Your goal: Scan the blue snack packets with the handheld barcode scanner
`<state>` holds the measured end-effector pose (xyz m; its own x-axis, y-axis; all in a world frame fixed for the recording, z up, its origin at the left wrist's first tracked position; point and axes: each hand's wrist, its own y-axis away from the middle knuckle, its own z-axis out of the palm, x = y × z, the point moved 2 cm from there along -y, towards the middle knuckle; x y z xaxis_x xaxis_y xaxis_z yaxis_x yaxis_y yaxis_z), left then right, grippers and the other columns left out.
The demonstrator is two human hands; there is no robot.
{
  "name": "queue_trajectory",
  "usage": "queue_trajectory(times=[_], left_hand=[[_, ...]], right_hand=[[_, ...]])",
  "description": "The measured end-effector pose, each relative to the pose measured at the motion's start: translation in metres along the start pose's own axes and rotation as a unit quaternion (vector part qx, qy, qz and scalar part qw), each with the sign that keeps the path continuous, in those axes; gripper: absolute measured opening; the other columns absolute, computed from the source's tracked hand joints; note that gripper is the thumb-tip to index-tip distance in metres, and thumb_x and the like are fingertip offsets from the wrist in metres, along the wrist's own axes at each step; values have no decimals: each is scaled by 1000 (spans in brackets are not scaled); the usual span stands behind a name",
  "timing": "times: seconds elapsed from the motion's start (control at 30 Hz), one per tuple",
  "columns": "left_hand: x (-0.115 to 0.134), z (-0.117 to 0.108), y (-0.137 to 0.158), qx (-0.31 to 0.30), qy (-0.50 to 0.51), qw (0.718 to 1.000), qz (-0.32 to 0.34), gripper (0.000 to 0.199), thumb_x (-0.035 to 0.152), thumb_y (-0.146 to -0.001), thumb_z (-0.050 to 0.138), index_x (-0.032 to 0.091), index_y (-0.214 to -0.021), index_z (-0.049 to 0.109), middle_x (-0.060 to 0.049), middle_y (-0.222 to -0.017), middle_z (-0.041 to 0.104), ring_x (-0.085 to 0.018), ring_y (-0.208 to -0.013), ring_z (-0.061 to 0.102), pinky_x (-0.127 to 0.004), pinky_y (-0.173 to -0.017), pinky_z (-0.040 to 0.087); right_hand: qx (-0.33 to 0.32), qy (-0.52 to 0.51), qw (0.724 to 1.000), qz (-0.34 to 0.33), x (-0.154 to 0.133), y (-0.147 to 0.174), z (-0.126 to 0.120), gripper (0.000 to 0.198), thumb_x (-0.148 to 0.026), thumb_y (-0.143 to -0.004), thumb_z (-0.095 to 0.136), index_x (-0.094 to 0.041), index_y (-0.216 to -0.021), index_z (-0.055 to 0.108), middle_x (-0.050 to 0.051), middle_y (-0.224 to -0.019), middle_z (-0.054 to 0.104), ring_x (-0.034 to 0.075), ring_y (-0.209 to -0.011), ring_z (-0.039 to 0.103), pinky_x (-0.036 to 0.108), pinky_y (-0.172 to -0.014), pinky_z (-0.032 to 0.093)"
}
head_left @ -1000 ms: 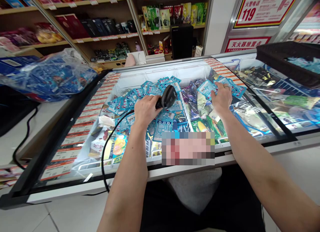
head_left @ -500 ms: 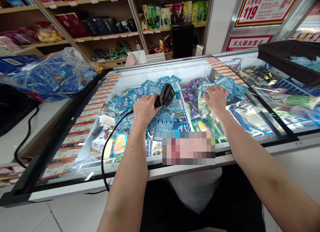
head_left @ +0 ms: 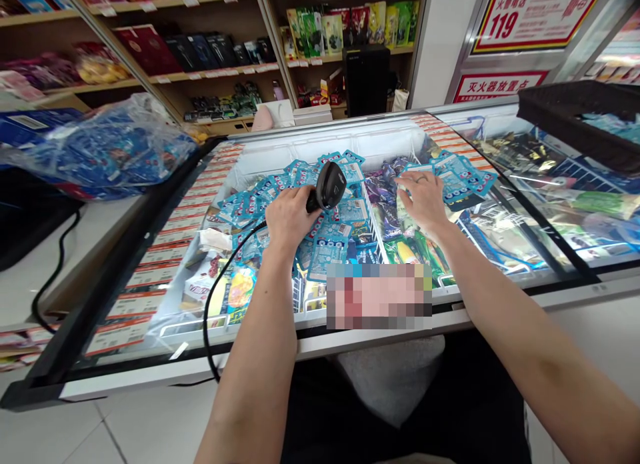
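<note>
My left hand (head_left: 290, 214) is wrapped round the handle of a black barcode scanner (head_left: 331, 186), whose head tilts up to the right. Its black cable (head_left: 209, 304) loops down past my left forearm. Under and around the scanner, many flat blue packets (head_left: 327, 251) lie spread over the freezer's glass top. To the right, my right hand (head_left: 424, 196) has its fingers stretched out and thumb apart, with no packet gripped in it. It is beside a smaller fanned group of blue packets (head_left: 457, 174); whether the fingertips touch one I cannot tell.
Below the glass of the chest freezer (head_left: 185, 351) are bagged goods in wire baskets. A clear bag of blue packs (head_left: 125, 147) stands at the left, a dark crate (head_left: 560, 117) at the right. Stocked shelves (head_left: 210, 71) run along the back.
My right hand has drawn slightly left and toward me from the right-hand packets, leaving them on the glass. The left hand and scanner have shifted very little.
</note>
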<state>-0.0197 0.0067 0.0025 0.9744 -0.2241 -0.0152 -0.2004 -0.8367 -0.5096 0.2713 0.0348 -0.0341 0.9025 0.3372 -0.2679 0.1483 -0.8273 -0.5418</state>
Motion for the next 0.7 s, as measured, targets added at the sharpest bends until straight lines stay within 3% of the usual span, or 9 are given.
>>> queue_trajectory(times=[0.17,0.3,0.53,0.6,0.7], left_hand=[[1,0,0,-12,7,1000,-8,41,44,-82,53,22,-116,58,-11,-106,68,-29,-106,59,-36,-82,44],[1,0,0,-13,5,1000,-9,40,44,-83,53,22,-116,57,-10,-106,68,-28,-106,59,-35,-82,44],[1,1,0,-14,12,1000,-5,39,43,-83,53,23,-116,57,-9,-106,68,-28,-107,59,-36,-83,44],[1,1,-1,-13,10,1000,-5,39,44,-82,53,23,-116,58,-9,-106,69,-28,-106,59,-36,-82,44],[1,1,-1,-8,1,1000,1,40,44,-82,54,24,-116,58,-8,-104,69,-28,-104,59,-35,-80,44]], right_hand=[[-113,-78,981,-140,-27,3,7,39,-35,-95,40,-32,-131,54,0,-135,55,26,-123,44,50,-101,34],[-180,-103,952,-225,-34,7,11,36,-41,-96,39,-35,-126,58,-4,-140,51,23,-126,43,48,-103,35],[-124,-89,979,-133,-23,3,9,32,-49,-92,46,-26,-95,68,3,-118,64,23,-112,53,42,-99,42],[-112,-90,984,-108,-22,3,9,32,-52,-89,49,-25,-96,66,4,-116,63,24,-111,54,42,-98,42],[-120,-86,985,-88,-21,4,10,43,-58,-86,52,-26,-114,59,6,-116,63,27,-115,51,44,-97,42]])
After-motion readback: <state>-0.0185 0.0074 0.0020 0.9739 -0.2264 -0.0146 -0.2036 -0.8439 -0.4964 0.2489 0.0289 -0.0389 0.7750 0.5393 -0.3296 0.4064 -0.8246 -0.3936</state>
